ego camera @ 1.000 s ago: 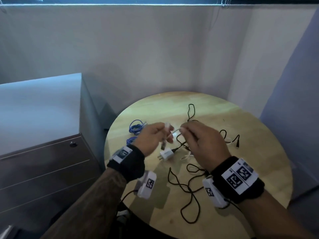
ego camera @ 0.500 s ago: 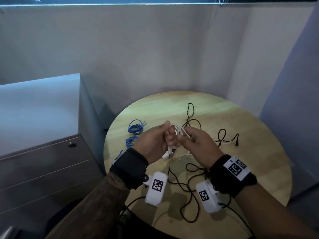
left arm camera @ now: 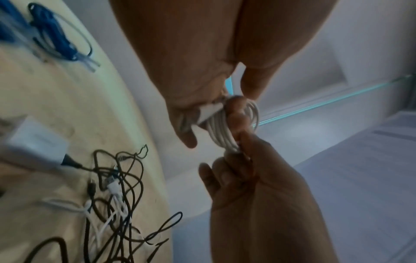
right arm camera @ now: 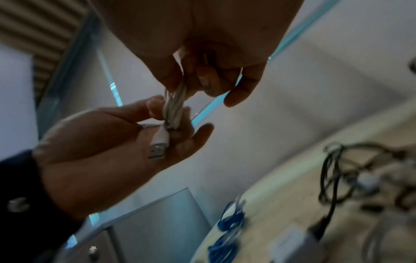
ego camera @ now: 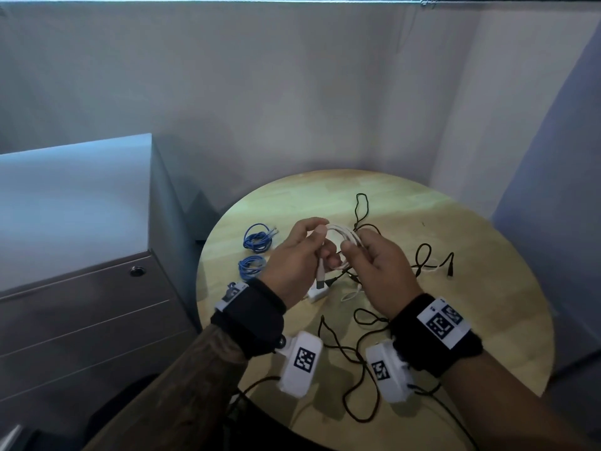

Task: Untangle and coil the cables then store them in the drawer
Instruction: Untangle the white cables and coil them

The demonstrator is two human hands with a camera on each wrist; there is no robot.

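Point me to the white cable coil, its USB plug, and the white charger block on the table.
white cable coil [ego camera: 349, 235], head view, top arc of the loops.
USB plug [right arm camera: 157, 151], right wrist view, metal end.
white charger block [ego camera: 317, 292], head view, top face.

No words, brands or numbers to read anywhere; just black-and-white square code markers on the wristbands and on the white wrist camera housings.
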